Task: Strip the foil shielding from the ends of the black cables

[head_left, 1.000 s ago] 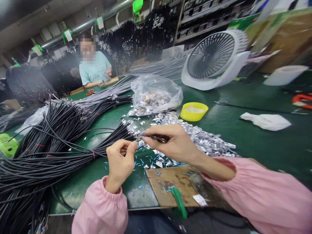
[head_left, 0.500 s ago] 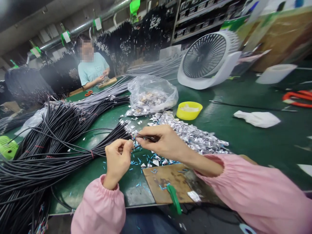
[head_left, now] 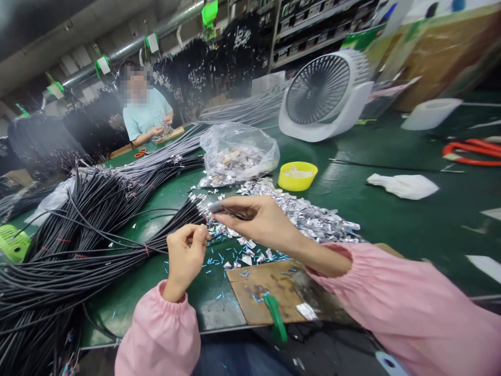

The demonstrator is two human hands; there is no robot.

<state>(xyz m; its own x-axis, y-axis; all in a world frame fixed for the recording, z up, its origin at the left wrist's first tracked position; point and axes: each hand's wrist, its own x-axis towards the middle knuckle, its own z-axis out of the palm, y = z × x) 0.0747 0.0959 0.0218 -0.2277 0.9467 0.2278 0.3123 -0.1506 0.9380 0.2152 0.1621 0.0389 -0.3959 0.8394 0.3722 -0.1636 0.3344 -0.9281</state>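
Pinching narrow w/ L hand, thumb to finger, contents too small to tell. Gripping a dark tool w/ R hand, mostly hidden in the palm, plus a grey piece at the index fingertip, worn or held, can't tell which. Holding both hands' fingertips near each other, R a bit beyond L, just beside the pale ends of the black cables, bundled behind and out left of L hand. Prob. at the end-prep step, i.e. trimming or stripping, judging by foil scraps beyond R hand and blue bits right of L hand. For next move, prob. need one end steady in L pinch, dark tool lined up w/o nicking neighbours.
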